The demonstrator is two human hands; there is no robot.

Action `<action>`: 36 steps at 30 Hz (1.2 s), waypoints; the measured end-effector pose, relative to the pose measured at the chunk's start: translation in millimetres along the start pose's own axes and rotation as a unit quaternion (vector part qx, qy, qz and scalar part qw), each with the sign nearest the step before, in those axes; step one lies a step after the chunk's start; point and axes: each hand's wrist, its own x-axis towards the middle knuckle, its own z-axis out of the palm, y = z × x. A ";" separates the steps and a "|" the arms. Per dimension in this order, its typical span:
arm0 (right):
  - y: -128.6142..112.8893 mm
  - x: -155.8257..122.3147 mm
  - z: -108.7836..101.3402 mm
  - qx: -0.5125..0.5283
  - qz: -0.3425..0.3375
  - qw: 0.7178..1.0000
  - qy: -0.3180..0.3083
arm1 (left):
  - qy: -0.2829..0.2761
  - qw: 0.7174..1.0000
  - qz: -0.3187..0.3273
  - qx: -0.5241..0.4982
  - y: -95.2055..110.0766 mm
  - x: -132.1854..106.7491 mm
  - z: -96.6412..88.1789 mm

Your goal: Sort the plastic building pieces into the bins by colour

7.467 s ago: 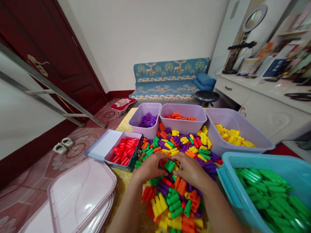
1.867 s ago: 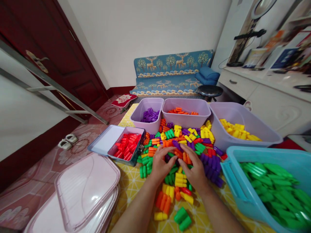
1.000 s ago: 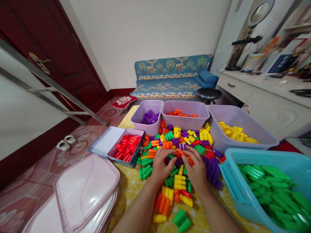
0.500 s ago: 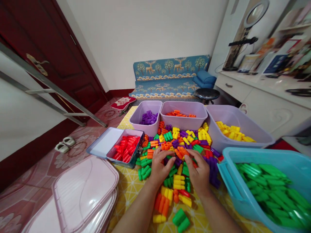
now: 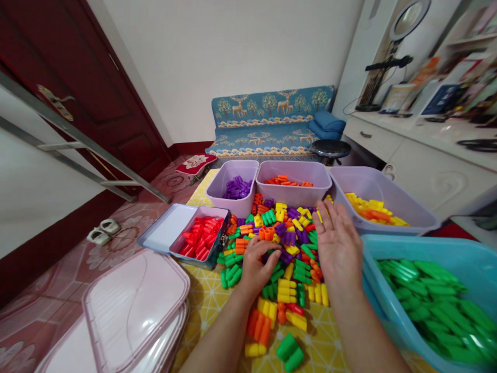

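- The left hand [image 5: 256, 264] rests on the heap of small glossy plastic blocks [image 5: 287, 233], fingers bent over purple and green pieces; whether it grips one, I cannot tell.
- The right hand [image 5: 339, 248] is lifted over the right edge of the heap, flat and released, holding nothing.
- The blocks are smooth round-tipped tubes joined side by side, lying flat on the yellow patterned tablecloth [image 5: 209, 300], with long axes in every direction.
- Just far of the heap stand lilac plastic tubs [image 5: 293, 197].
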 end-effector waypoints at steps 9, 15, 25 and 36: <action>32.6 -36.3 -20.0 -0.263 0.079 0.954 -0.119 | -0.005 1.000 0.015 -0.015 -1.9 0.2 0.8; 45.8 -44.2 -14.9 -0.360 0.039 0.898 -0.251 | 0.005 0.999 0.048 -0.020 -2.1 -1.1 -0.4; 47.9 -45.1 -21.4 -0.370 0.044 0.898 -0.233 | -0.020 0.997 0.064 -0.022 -4.4 -2.9 0.6; 14.9 -53.3 -23.6 -0.540 0.002 0.785 -0.303 | -0.036 0.997 0.070 -0.010 -4.6 -2.8 -0.8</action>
